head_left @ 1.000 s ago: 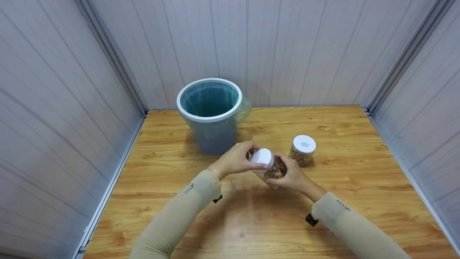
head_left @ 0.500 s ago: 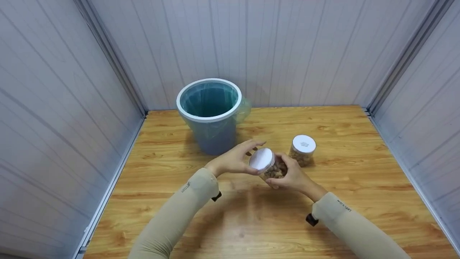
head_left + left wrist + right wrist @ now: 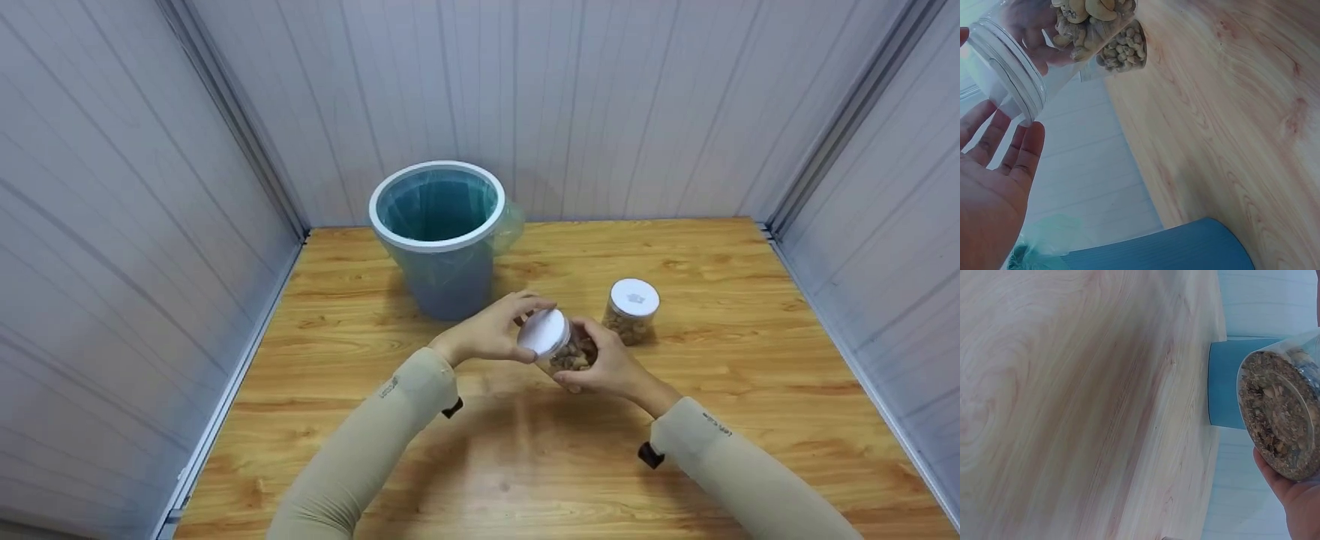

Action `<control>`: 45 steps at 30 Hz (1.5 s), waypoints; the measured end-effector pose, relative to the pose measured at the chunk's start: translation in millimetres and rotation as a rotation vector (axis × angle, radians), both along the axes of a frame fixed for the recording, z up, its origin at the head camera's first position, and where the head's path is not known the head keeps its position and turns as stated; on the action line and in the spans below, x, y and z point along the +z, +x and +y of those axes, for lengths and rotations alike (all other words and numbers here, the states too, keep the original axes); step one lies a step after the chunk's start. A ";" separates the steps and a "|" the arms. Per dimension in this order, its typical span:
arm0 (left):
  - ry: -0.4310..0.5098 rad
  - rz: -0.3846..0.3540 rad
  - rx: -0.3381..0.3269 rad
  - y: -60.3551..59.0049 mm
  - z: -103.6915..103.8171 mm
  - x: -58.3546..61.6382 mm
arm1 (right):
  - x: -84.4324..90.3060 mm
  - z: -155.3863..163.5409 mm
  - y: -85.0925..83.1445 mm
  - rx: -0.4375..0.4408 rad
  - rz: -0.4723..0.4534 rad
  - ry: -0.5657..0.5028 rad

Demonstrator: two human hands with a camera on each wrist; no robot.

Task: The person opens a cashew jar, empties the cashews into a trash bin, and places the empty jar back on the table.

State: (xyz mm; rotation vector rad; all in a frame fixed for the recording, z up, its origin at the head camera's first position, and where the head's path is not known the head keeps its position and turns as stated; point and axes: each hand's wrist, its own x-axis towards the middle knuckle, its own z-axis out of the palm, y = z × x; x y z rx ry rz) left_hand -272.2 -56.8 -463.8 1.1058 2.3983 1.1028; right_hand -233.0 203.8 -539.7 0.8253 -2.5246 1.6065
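Note:
A clear plastic jar [image 3: 571,355] with a white lid [image 3: 545,332] is held tilted above the table, lid toward the left. My right hand [image 3: 615,367] grips the jar's body from the right. My left hand [image 3: 484,334] holds the lid's edge between thumb and fingers; in the left wrist view the fingertips [image 3: 1032,135] touch its rim. Cashew-like nuts [image 3: 1084,19] show through the wall. The right wrist view shows the jar's base [image 3: 1279,416], with brown crumbs inside. A second white-lidded jar of nuts [image 3: 634,300] stands upright behind the right hand.
A blue-grey bin [image 3: 450,285] with a white rim and a green-tinted liner bag stands behind the left hand. The wooden table [image 3: 510,457] is enclosed by pale panel walls [image 3: 480,90] at the back and both sides.
My left fingers loosened and spread off the lid half a second ago. Now they are back around its edge, the thumb lower than at first. The right hand stays on the jar.

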 end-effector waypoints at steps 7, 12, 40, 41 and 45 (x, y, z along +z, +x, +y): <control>0.012 -0.033 0.044 -0.1 -2.5 -3.2 | 1.3 -2.1 -2.7 0.010 0.003 0.017; 0.001 -0.034 0.115 -0.5 -2.1 -5.1 | 1.9 -2.9 -3.8 0.009 0.009 0.011; -0.005 0.043 0.009 -0.4 -0.4 -8.2 | -3.3 -0.6 -3.1 0.003 -0.002 -0.023; -0.004 0.051 0.014 -0.5 -0.2 -8.8 | -3.3 -0.5 -2.9 0.003 -0.001 -0.021; 0.016 0.062 0.024 0.3 1.0 -10.6 | -3.4 -0.3 -2.3 0.005 -0.004 -0.015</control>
